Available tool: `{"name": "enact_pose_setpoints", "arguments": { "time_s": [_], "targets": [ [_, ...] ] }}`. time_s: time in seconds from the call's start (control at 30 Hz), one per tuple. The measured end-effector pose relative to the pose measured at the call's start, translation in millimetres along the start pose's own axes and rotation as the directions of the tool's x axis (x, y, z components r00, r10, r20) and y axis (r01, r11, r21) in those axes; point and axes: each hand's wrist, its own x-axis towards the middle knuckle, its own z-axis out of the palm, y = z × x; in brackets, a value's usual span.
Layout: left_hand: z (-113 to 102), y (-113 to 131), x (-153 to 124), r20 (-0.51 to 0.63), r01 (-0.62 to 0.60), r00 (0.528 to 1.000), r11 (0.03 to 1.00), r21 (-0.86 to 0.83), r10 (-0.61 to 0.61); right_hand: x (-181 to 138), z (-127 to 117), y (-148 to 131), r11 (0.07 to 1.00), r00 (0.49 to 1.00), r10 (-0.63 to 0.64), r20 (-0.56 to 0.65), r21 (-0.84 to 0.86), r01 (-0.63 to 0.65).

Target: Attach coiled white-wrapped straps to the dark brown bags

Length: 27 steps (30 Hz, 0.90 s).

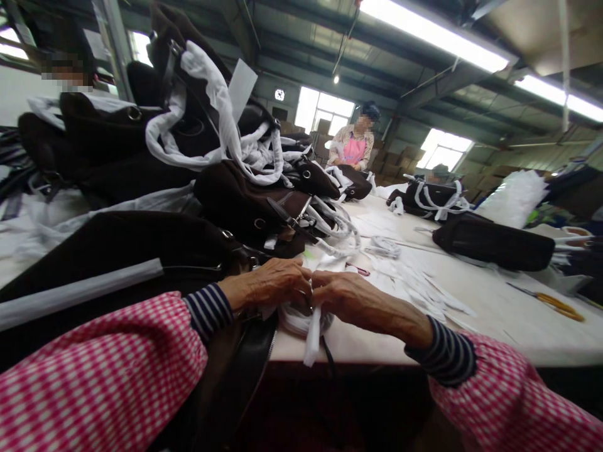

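Observation:
My left hand (271,284) and my right hand (351,300) meet at the near edge of the white table (494,314). Both have fingers curled and pinched on a white paper-wrapped bag strap (313,329), whose loose end hangs down over the table edge. A dark brown bag (141,251) lies under my left forearm, with its black strap (249,367) running down toward my lap. Coils of white wrapping lie beneath my fingers.
A tall pile of dark bags with white-wrapped handles (202,125) fills the left. More bags (492,242) lie at the right. Yellow-handled scissors (558,306) and white paper scraps (414,282) are on the table. A person in a pink apron (353,147) stands at the far end.

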Motion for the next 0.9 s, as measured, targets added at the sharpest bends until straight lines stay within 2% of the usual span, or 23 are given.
{"name": "enact_pose_setpoints", "arguments": {
  "time_s": [0.1, 0.2, 0.33, 0.43, 0.63, 0.8, 0.9],
  "targets": [
    [-2, 0, 1, 0.023, -0.003, 1.000, 1.000, 0.001, 0.003, 8, -5, 4, 1.000, 0.998, -0.019, 0.055, 0.023, 0.018],
    [-4, 0, 1, 0.018, -0.017, 1.000, 1.000, 0.001, 0.017, 11, -8, 2, 0.999, 0.996, -0.005, 0.091, -0.043, 0.009],
    [-1, -7, 3, 0.003, 0.036, 0.999, 0.999, -0.040, -0.036, 9, -10, -7, 0.984, 0.984, 0.003, 0.177, -0.178, 0.029],
    [1, -9, 2, -0.006, 0.080, 0.997, 0.991, -0.108, -0.081, 11, -12, -7, 0.976, 0.976, -0.019, 0.215, -0.206, 0.065],
    [2, 3, -7, -0.068, 0.148, 0.985, 0.978, -0.144, -0.159, 20, -14, -5, 0.955, 0.968, -0.066, 0.240, -0.264, 0.131],
    [8, 6, -11, -0.145, 0.334, 0.922, 0.927, -0.173, -0.359, 21, -15, 0, 0.973, 0.969, -0.013, 0.246, -0.220, 0.069],
    [9, 7, -12, -0.127, 0.378, 0.912, 0.919, -0.110, -0.390, 23, -12, 11, 0.986, 0.969, 0.018, 0.246, -0.167, 0.024]
  ]
}}
